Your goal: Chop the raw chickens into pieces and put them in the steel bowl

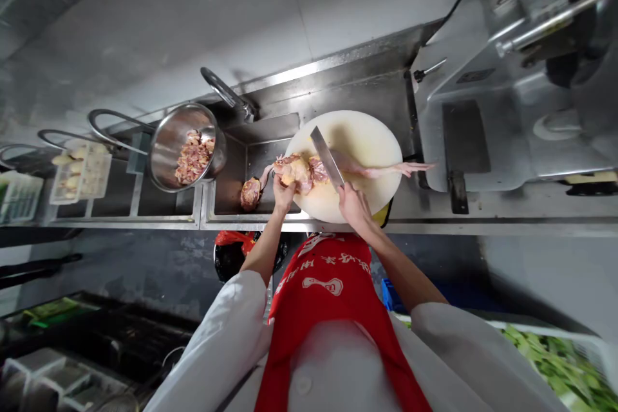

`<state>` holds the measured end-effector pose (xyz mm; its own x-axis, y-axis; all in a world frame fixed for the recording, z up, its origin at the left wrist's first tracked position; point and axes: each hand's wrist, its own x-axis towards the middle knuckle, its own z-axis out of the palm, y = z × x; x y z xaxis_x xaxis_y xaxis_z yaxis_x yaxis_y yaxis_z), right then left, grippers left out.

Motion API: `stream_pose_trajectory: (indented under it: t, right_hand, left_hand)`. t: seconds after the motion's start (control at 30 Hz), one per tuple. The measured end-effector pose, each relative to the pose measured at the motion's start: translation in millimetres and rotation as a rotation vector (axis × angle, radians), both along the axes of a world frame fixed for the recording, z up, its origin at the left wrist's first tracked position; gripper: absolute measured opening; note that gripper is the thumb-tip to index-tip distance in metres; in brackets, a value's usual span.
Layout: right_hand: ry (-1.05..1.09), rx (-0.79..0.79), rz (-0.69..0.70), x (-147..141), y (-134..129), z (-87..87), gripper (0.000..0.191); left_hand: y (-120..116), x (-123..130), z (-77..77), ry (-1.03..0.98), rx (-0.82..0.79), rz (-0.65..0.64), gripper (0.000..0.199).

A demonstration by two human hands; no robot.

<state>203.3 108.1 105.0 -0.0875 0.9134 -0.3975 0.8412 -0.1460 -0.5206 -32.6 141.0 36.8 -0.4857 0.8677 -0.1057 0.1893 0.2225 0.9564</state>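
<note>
A raw chicken carcass (298, 171) lies at the left side of a round white cutting board (360, 130), its cut flesh facing the middle. My left hand (284, 194) is closed on its left end. In my right hand (355, 207) is a cleaver (326, 156), gripped by the handle; its blade is tilted over the board between the carcass and a chicken leg (369, 172). That leg's foot sticks out past the board's right edge. Whether the blade touches meat I cannot tell. Another chicken piece (250, 194) rests in the sink to the left.
A steel bowl (164, 148) of chopped meat (194, 158) stands left of the sink (232, 161), near a curved faucet (223, 87). Farther left is a white basket (80, 174) of pale round items. A second cleaver (466, 141) lies on the right, below a metal machine (545, 32).
</note>
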Motion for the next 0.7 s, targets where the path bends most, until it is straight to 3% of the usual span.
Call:
stream_pose_trajectory:
  t: [0.17,0.33,0.4,0.47,0.6,0.63,0.7]
  right_hand:
    - [0.125,0.056,0.03,-55.6,42.7,3.2,0.035]
    - [0.123,0.012,0.033,-83.2,50.1,-9.4,0.03]
    - [0.105,0.037,0.051,-81.6,52.5,0.3,0.028]
    - [0.091,0.131,0.035,-77.8,58.1,22.8,0.028]
    - [0.045,0.436,-0.178,-84.6,64.9,66.4,0.044]
    - [0.035,0.455,-0.221,-90.8,62.4,67.5,0.045]
    - [0.023,0.335,-0.221,-105.6,52.5,53.3,0.041]
  left_hand:
    - [0.0,-4.7,-13.2,0.004,-0.021,0.045,0.031]
    - [-2.3,-10.4,-22.7,-0.017,-0.049,0.084,0.03]
    - [-3.3,-14.6,-25.9,-0.028,-0.069,0.085,0.03]
    - [-4.2,-18.5,-30.2,-0.047,-0.081,0.068,0.03]
    - [-4.4,-22.1,-40.2,-0.074,-0.096,0.04,0.031]
    - [-4.2,-22.7,-41.9,-0.088,-0.103,0.035,0.032]
    - [-4.4,-25.3,-44.1,-0.119,-0.121,0.026,0.034]
